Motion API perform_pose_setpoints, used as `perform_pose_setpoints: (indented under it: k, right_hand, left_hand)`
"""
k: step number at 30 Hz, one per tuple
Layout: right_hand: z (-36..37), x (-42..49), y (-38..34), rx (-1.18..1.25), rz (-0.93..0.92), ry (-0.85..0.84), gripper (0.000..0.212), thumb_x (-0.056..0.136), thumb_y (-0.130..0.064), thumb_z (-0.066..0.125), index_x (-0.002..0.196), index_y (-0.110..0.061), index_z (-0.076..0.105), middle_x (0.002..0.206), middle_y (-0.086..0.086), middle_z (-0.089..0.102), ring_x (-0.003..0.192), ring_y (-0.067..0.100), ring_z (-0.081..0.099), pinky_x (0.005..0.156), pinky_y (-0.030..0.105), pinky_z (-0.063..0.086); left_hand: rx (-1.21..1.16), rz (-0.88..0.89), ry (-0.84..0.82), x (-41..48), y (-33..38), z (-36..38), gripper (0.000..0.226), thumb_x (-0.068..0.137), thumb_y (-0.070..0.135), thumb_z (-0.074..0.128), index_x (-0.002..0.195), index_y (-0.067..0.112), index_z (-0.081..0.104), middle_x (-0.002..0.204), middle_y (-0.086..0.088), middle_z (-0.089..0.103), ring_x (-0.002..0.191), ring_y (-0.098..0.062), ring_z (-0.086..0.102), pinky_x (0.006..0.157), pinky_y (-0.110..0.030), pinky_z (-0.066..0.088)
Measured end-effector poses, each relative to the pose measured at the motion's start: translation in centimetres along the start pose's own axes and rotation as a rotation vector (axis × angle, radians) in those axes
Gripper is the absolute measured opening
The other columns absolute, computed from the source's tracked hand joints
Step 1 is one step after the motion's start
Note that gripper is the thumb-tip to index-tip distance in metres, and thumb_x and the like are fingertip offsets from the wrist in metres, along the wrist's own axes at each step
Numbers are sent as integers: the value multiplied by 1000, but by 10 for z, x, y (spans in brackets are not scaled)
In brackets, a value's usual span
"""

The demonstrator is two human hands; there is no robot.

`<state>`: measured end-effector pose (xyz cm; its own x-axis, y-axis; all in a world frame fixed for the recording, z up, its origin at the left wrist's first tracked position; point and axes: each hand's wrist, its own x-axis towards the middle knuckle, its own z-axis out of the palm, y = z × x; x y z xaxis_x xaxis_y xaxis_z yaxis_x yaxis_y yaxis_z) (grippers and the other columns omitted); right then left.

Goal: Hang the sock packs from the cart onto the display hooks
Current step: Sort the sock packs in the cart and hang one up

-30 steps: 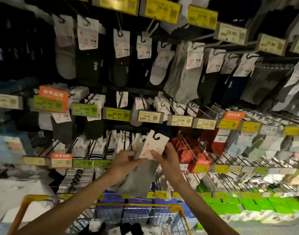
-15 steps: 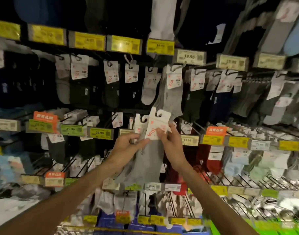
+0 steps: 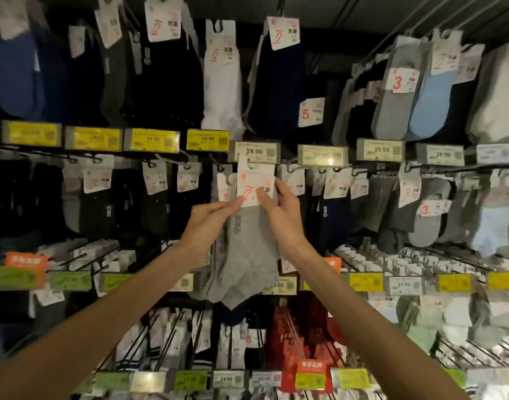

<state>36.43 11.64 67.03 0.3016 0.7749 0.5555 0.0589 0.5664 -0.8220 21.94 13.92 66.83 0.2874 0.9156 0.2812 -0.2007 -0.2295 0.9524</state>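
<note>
Sock pack (image 3: pixel 249 249), grey with a white header card, hung in our 2 hands at the middle row of the display. The top of its card touched the lower edge of the 19.90 price tag (image 3: pixel 254 151). Our left hand (image 3: pixel 208 222) pinched the card's lower left corner, fingers (image 3: pixel 233 204) stretched almost flat along it. Our right hand (image 3: pixel 283 219) gripped the card's right edge, thumb on the front, the other fingers curled behind. Neighbouring packs (image 3: pixel 293 180) hung just beside it. We could not tell whether it was hooked on.
</note>
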Motion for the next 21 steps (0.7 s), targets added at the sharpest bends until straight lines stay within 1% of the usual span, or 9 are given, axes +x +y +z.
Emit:
perform_pose_setpoints:
  k: [3,6,12,15,18,21]
  right_hand:
    - [4,10,-4,17,-5,26,43,96,-18,60,138,-17,51,125,0,66,114,14,64,98,43,53]
    - [5,11,-4,44,-2,52,49,94,-17,61,141,-20,47,129,0,63,117,13,61,101,43,51]
    - [1,0,0,64,-30,32,48,96,-10,58,141,-21,48,128,-1,64,117,14,62,98,44,52]
    - [-4,-3,6,43,-10,8,49,96,-7,57,142,-19,47,129,1,64,116,15,62,98,44,52]
    - [-6,-4,12,-6,13,-1,49,94,-7,58,141,-20,49,128,2,65,116,16,63,99,47,51]
    - [-4,1,8,-2,-8,9,47,95,-6,57,140,-18,49,127,1,65,116,16,63,99,45,52]
  left_hand:
    - [-2,-44,4,5,13,3,28,85,37,74,101,14,77,97,-2,77,94,-17,73,85,-32,55]
    - [-2,-47,12,7,15,3,29,83,38,76,100,14,78,97,-4,77,95,-20,72,90,-35,54]
    - [-39,-49,-23,0,5,2,29,85,34,74,102,10,77,97,-7,77,94,-22,73,85,-34,55]
    - [-32,-33,-32,-5,-6,0,25,88,31,72,97,8,78,96,-8,77,94,-23,73,86,-33,55]
    - [-22,-57,-33,-5,-14,0,25,88,30,71,94,7,78,93,-9,77,93,-25,73,84,-32,57]
    - [-18,-56,-33,3,-8,3,27,87,32,73,97,8,78,95,-8,77,94,-24,73,89,-36,56]
